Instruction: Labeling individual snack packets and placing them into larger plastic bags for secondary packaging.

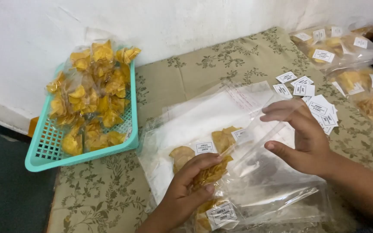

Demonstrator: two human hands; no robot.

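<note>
The left hand (191,187) grips a handful of yellow chips (210,172), fingers closed around them. The right hand (305,136) pinches open the mouth of a clear plastic bag (255,142) near the worktop's (109,198) front edge. At the left edge, a turquoise basket (48,149) holds sealed chip packets (93,95). Paper labels (311,97) lie scattered toward the right.

glossy clear plastic bags (255,129); matt floral cloth (109,194); teal plastic basket (48,151); paper labels (320,108).

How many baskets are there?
1. The teal basket sits at the left on the cloth, leaning on the wall, filled with chip bags. Others could be out of view.
</note>
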